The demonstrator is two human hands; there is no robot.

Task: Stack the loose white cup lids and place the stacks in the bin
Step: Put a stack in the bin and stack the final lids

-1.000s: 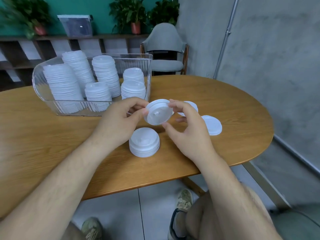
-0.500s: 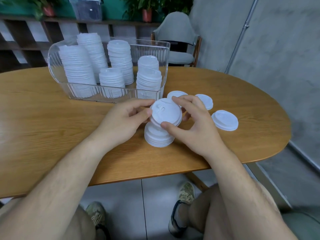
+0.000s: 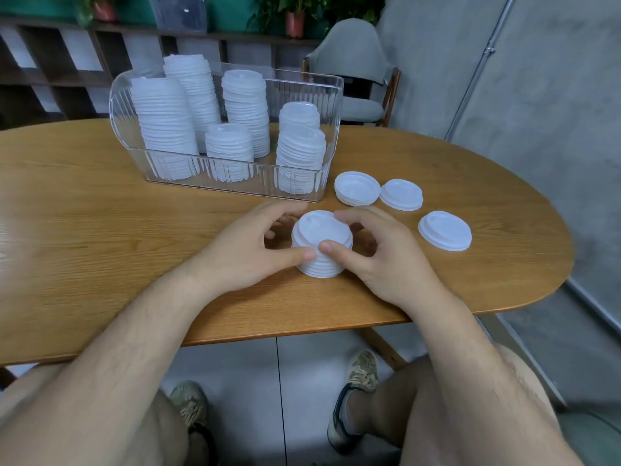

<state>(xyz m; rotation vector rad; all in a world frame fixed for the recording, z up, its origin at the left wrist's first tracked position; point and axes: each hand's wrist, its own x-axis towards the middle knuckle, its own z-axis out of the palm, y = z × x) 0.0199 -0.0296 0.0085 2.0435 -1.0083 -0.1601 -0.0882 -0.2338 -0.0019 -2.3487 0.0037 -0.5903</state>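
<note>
Left hand [image 3: 248,247] and right hand [image 3: 379,260] both curl round short lid stack [image 3: 322,243], one on each side; thumbs almost touch at near side. Stack stands on table [image 3: 84,230] between hands. Nearest loose lid [image 3: 444,230] lies just right of right hand. Clear bin [image 3: 118,109], holding tall stacks, stands beyond both hands.

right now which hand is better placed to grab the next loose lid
Probably the right hand: the loose lids lie to the right of the stack both hands grip, so the left hand would have to cross over it.
</note>
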